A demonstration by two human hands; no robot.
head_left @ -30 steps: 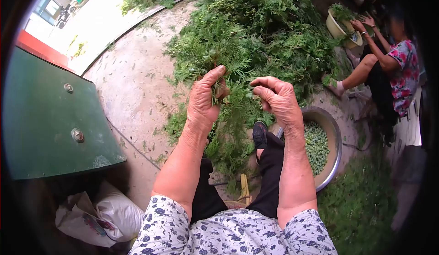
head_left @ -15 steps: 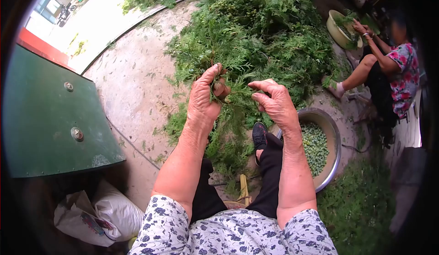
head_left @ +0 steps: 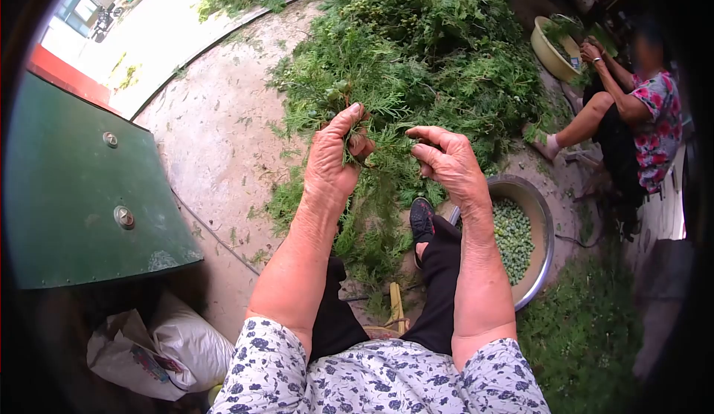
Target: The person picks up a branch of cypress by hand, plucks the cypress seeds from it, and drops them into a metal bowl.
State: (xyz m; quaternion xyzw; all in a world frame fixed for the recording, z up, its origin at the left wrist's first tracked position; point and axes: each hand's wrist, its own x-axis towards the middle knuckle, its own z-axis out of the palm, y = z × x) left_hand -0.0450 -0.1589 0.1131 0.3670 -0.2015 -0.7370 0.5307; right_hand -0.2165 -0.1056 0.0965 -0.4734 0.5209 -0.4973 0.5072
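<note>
Your left hand point(head_left: 338, 150) is gripping a feathery conifer sprig point(head_left: 387, 145), its thumb pressing over the curled fingers; firm pressure on the stem rather than the soft foliage should be steadying it best. The sprig is hanging in front of you, its fronds spreading toward your other side. There, your right hand point(head_left: 448, 160) is bending its index finger and thumb toward each other beside the outer fronds; whether they are pinching any greenery, you cannot tell. Working with the fingertips alone, close to your left thumb, is likely straining the stem least. Beside your right forearm, a metal basin point(head_left: 549, 247) is holding small green cones point(head_left: 512, 239). Beyond your hands, a conifer branch heap point(head_left: 439, 50) is covering the floor, and a co-worker point(head_left: 658, 120) is sitting near a cream tub point(head_left: 549, 51).
</note>
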